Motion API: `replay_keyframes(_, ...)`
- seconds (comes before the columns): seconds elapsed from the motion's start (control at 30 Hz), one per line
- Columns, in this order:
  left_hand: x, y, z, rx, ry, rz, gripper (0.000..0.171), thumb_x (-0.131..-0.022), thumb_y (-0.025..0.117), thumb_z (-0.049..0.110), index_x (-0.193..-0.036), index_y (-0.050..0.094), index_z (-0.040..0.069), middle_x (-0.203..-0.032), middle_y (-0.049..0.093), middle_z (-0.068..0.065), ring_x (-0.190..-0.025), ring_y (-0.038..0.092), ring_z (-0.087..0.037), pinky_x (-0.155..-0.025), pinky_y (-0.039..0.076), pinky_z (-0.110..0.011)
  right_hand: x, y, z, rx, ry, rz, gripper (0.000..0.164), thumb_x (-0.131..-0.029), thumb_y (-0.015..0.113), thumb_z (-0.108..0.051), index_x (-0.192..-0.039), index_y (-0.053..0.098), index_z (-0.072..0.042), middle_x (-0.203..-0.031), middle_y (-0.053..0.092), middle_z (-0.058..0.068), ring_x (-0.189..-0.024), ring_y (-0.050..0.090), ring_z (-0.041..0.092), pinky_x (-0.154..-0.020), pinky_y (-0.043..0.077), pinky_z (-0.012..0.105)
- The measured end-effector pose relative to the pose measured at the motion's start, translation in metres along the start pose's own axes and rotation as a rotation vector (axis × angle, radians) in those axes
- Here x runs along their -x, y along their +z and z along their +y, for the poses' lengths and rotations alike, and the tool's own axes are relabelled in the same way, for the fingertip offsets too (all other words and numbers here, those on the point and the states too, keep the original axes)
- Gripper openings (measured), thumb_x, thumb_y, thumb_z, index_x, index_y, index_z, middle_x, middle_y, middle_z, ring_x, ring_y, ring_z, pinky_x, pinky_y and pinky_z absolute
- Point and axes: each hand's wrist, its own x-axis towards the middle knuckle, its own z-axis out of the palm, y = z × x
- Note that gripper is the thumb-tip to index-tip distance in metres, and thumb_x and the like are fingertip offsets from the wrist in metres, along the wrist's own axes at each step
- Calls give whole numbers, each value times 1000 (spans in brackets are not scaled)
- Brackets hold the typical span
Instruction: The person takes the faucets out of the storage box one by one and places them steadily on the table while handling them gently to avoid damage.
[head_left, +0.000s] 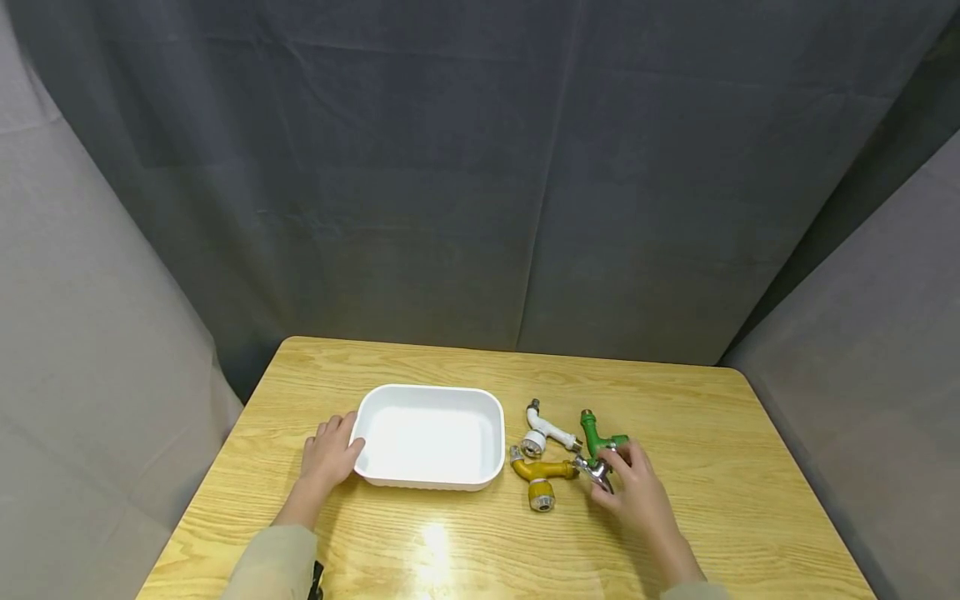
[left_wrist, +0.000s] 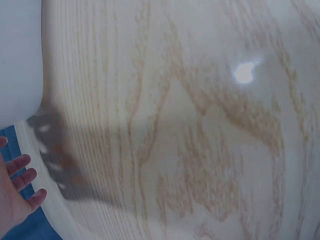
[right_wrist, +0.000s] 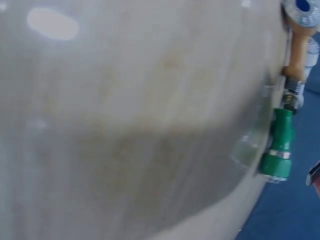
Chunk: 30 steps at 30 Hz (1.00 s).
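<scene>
My left hand (head_left: 328,454) rests at the left side of a white plastic tray (head_left: 495,467), its thumb over the rim. In the left wrist view the fingers (left_wrist: 24,180) of that hand are spread below the tray's corner (left_wrist: 20,65). On the right, my right hand (head_left: 636,492) pinches a chrome tap (head_left: 597,475) between thumb and fingers. Close by lies a green tap (head_left: 592,433), partly hidden behind the hand. A yellow tap (head_left: 542,471) and a white tap (head_left: 547,428) lie between the tray and that hand.
The wooden table (head_left: 420,550) has a glossy top with rounded far corners. Behind it hangs a dark grey curtain (head_left: 420,208), and light grey cloth (head_left: 97,333) hangs at both sides.
</scene>
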Motion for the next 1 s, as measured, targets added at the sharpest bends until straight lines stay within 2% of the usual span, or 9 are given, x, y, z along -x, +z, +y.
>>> replay_keyframes(0.2, 0, 0, -1, 1, -1, -3, 55, -90, 41, 35, -139, 35, 12, -129, 43, -19, -117, 38, -37, -89, 33, -57, 17, 7, 6, 9, 63, -44, 49, -56, 79, -19, -102, 65, -9, -94, 48, 14, -81, 50, 26, -55, 48, 37)
replay_keyframes(0.43, 0, 0, 0, 2, 2, -3, 55, -89, 41, 35, -139, 36, 12, -129, 44, -18, -117, 37, -36, -89, 33, -57, 30, 13, 13, 18, 105, -76, 49, -57, 77, -19, -104, 64, -11, -93, 46, 10, -76, 46, 21, -51, 42, 31)
replay_keyframes(0.63, 0, 0, -1, 2, 3, -4, 55, -89, 41, 35, -139, 36, 12, -129, 44, -19, -117, 37, -36, -88, 33, -57, 34, 18, 17, 17, 130, -107, 48, -57, 76, -19, -104, 63, -13, -92, 44, 10, -75, 44, 22, -51, 38, 29)
replay_keyframes(1.0, 0, 1, 0, 4, 4, -1, 55, -90, 41, 35, -139, 36, 12, -129, 43, -18, -117, 37, -37, -88, 33, -57, 38, 25, 19, 12, 187, -162, 47, -60, 77, -22, -104, 63, -13, -94, 44, 9, -78, 44, 21, -57, 42, 31)
